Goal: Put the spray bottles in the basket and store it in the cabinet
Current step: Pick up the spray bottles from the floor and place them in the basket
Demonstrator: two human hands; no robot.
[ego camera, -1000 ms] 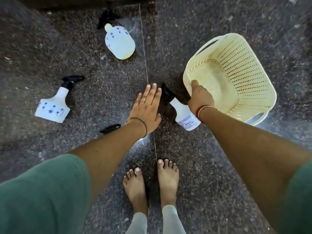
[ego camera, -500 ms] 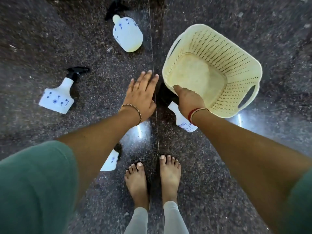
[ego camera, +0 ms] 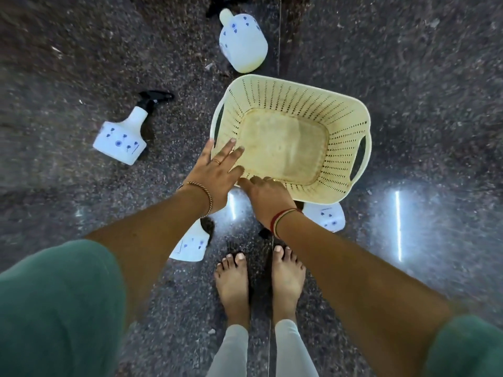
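Both hands meet at the near-left corner of the basket: the right hand is closed over the near rim, while the left hand lies with its fingers spread flat on the left wall, seemingly only steadying it. The basket is empty. Four bottles lie on the floor around it: one at nine o'clock, one at twelve, one under the left forearm and one beside the right wrist. Those last two are nearest, each to its own hand.
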